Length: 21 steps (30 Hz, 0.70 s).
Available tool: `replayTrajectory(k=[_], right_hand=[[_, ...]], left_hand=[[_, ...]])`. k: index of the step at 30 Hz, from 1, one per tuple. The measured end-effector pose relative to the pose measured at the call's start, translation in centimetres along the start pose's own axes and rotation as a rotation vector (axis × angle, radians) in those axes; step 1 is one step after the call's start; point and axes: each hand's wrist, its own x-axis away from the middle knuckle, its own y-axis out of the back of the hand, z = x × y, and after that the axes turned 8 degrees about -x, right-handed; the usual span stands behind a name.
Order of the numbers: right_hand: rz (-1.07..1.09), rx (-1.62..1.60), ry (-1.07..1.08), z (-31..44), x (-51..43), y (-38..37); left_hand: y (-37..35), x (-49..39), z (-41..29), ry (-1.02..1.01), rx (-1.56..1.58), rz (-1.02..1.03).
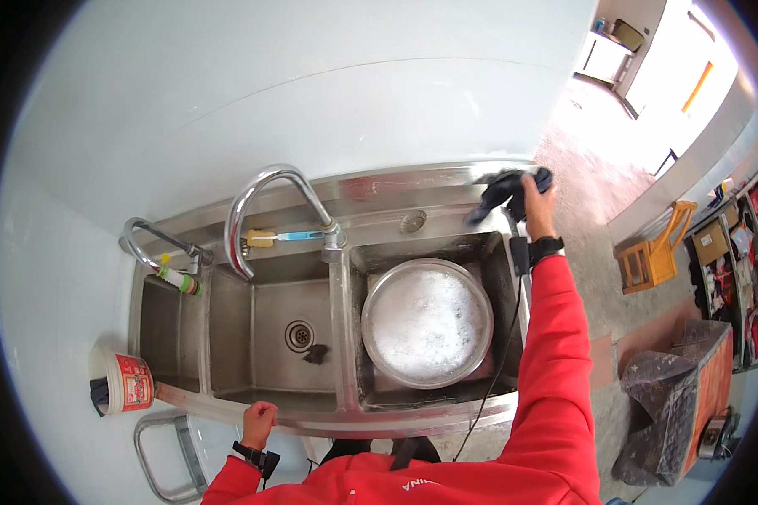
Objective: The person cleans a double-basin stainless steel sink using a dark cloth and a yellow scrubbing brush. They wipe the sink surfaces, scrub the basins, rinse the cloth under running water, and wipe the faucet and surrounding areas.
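Observation:
My right hand (539, 205) grips a dark cloth (508, 189), blurred by motion, above the back right corner of the stainless steel sink (345, 328). Below and to its left, a round basin (428, 323) of foamy, soapy water sits in the right-hand bowl. My left hand (259, 421) is curled, with nothing visible in it, by the front rim of the middle bowl. A small dark scrap (316, 354) lies beside the drain strainer (299, 336) in that bowl.
A tall chrome faucet (278, 173) arches over the middle bowl; a smaller faucet (140, 243) stands left. A blue-handled brush (290, 236) rests on the back ledge. A white bucket (123, 382) is at left, a metal-framed chair (174, 457) below it, a wooden chair (657, 255) at right.

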Motion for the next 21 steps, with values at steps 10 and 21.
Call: replayTrajectory(k=[10,21], right_hand=[[-0.031,0.523,0.351,-4.1,5.6,-16.2],[0.336,-0.294,-0.081,4.2,22.2,-15.5]], left_hand=[[1.3,-0.5,-1.4,-0.07,0.037,0.018],[-2.9,-4.4,-10.0,-0.077,0.676,0.438]])
